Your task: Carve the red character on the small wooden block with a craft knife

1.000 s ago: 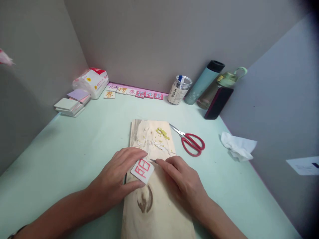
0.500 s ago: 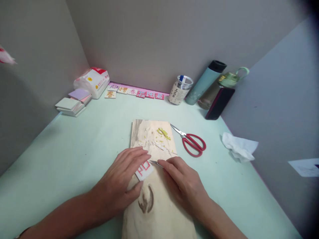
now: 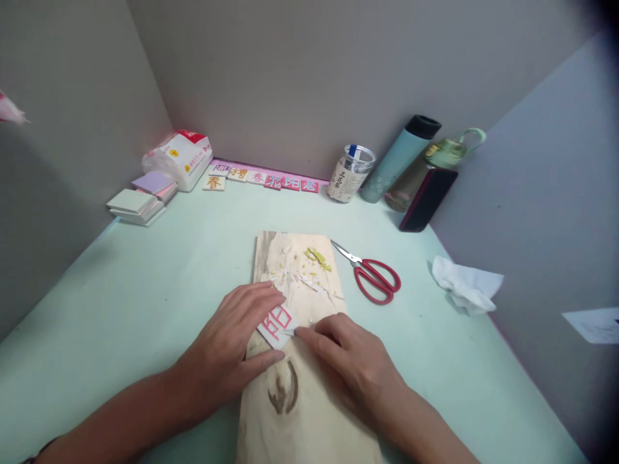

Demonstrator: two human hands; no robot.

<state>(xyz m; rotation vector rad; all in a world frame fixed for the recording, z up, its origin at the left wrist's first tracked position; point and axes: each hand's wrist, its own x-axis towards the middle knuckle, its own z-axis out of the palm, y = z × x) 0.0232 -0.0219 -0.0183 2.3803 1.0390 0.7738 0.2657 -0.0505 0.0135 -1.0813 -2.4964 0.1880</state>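
Observation:
A small white square tile (image 3: 276, 327) with a red outlined character lies tilted on a wooden board (image 3: 314, 386). My left hand (image 3: 244, 335) grips the tile along its left side, fingers at the upper edge and thumb at the lower one. In my right hand (image 3: 351, 354) is a slim carving knife (image 3: 289, 332), pinched in closed fingers. Its thin metal tip rests at the tile's lower right part, near the red lines. Most of the handle is hidden by the hand. White and yellow-green shavings (image 3: 318, 259) are scattered over the board's far end.
Red-handled scissors (image 3: 374, 278) lie right of the board. Crumpled tissue (image 3: 464, 283) sits farther right. Along the back are several character tiles (image 3: 273, 182), a jar (image 3: 348, 177), bottles (image 3: 401, 158) and a dark phone (image 3: 428, 201). Blank blocks (image 3: 133, 203) and a tissue pack (image 3: 181, 158) stand back left.
The knife tip has moved from the tile's upper right edge down toward its lower right part. My left fingers have drawn back slightly, uncovering more of the red character.

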